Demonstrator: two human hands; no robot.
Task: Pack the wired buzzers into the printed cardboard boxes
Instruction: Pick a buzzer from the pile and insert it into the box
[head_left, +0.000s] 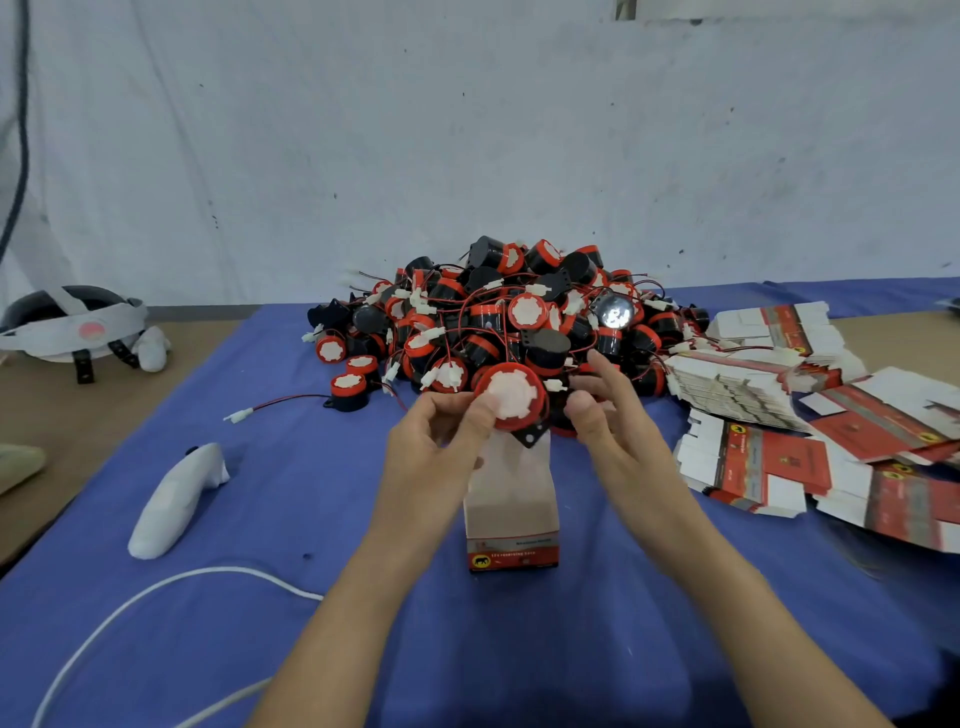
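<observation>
Two bare hands meet above the blue cloth-covered table. The left hand pinches a round black buzzer with a red rim and white face, its thumb laid over the left edge of the face and its fingers behind. The buzzer's black mounting tab points down toward the mouth of an upright printed cardboard box with a red band at its base, which stands just below both hands, between the wrists. The right hand is open with loosely spread fingers and holds nothing that shows. Its thumb is just beside the buzzer's right edge, and contact cannot be told.

Beyond the fingertips of both hands lies a heap of black-and-red buzzers with red wires and white plugs. Right of the right hand, flattened red-and-white printed cartons lie in fanned stacks. Left of the left hand lie a white handheld controller and a white cable.
</observation>
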